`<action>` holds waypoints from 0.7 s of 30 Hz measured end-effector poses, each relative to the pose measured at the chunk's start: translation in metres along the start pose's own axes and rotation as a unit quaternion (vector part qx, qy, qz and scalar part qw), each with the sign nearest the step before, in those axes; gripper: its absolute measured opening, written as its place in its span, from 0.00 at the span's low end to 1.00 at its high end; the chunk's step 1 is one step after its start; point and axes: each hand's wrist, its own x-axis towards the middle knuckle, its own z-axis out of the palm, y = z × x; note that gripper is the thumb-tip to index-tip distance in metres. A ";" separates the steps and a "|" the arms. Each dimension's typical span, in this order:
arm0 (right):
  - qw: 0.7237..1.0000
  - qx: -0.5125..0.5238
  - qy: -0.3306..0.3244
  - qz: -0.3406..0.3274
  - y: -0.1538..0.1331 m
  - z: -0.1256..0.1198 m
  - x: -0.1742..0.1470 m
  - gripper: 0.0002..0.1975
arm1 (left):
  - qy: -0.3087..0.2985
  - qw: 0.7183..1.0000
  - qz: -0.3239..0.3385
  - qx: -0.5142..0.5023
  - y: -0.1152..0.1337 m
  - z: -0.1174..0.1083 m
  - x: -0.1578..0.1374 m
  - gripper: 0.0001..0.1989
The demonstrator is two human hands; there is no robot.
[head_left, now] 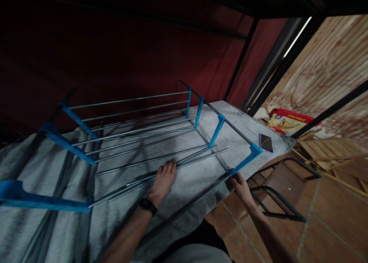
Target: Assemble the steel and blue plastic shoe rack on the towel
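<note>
A rack frame lies on a cloth-covered table, built of thin metal rods [155,157] running between blue plastic brackets [247,159] on dark tubes. My left hand [164,177], with a dark band at the wrist, rests over several loose rods in the near part of the rack. Its fingers are stretched out across them. At the nearest right corner, my right hand [240,186] has its fingers closed around the lower end of a blue bracket, where a dark tube meets it. Part of that grip is hidden.
A phone [266,143] lies on the grey cloth [230,121] near the table's right end. Beyond it are a red and yellow package [289,121] and wooden slatted pieces [330,152]. A dark-framed chair [283,184] stands on the tiled floor at right.
</note>
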 end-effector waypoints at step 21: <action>1.000 -0.011 0.009 -0.004 -0.019 -0.005 0.000 0.28 | -0.065 0.992 -0.002 -0.112 0.037 -0.009 -0.052 0.26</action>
